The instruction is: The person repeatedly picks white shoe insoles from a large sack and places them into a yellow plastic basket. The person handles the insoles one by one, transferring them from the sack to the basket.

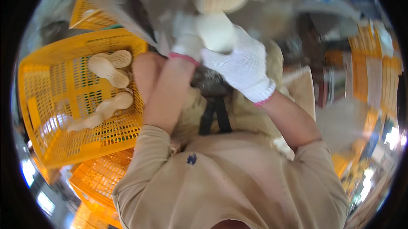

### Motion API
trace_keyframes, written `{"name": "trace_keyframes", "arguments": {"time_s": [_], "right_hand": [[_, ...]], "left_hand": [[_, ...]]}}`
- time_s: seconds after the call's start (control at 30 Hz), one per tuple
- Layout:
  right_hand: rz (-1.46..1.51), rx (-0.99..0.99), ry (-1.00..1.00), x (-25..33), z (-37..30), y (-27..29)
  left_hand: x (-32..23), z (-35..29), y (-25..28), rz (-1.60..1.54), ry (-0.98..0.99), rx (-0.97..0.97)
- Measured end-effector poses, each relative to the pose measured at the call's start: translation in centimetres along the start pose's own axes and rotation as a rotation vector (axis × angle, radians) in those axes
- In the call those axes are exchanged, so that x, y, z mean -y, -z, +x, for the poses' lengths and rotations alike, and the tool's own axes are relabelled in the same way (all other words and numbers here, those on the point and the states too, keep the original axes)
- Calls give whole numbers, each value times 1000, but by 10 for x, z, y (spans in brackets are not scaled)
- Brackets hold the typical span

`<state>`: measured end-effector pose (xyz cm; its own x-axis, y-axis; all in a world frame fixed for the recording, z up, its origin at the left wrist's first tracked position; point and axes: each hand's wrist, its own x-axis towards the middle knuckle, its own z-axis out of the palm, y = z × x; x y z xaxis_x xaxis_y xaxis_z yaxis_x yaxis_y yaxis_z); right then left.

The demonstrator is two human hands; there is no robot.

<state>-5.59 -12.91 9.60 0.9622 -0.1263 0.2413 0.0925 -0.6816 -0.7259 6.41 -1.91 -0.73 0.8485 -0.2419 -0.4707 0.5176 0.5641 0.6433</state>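
My right hand [246, 61], in a white knitted glove with a pink cuff, is closed round a pale cream shoe sole [216, 32]. Its thumb lies along the sole's near end. Close to the sole's left side is my left hand [187, 37], gloved the same way, its fingers smeared by motion; whether they grip it is unclear. Just beyond the sole, a blurred ridged tan piece [221, 1] shows; I cannot tell if it belongs to the sole. Several cream shoe soles [108, 69] lie in the yellow plastic basket [51, 152] to my left.
Another orange-yellow crate [102, 178] sits below the basket, and a smaller yellow one [91, 14] stands beyond it. Blurred grey machinery [276, 14] is in front of my hands. Stacked yellow crates [367, 73] stand at the right, past a pale board [304, 88].
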Motion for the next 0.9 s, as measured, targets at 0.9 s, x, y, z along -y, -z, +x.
{"name": "trace_keyframes", "arguments": {"time_s": [0.9], "right_hand": [[-437,354,-41,44,-8,25]], "left_hand": [[45,29,23,-233,148,194]]}}
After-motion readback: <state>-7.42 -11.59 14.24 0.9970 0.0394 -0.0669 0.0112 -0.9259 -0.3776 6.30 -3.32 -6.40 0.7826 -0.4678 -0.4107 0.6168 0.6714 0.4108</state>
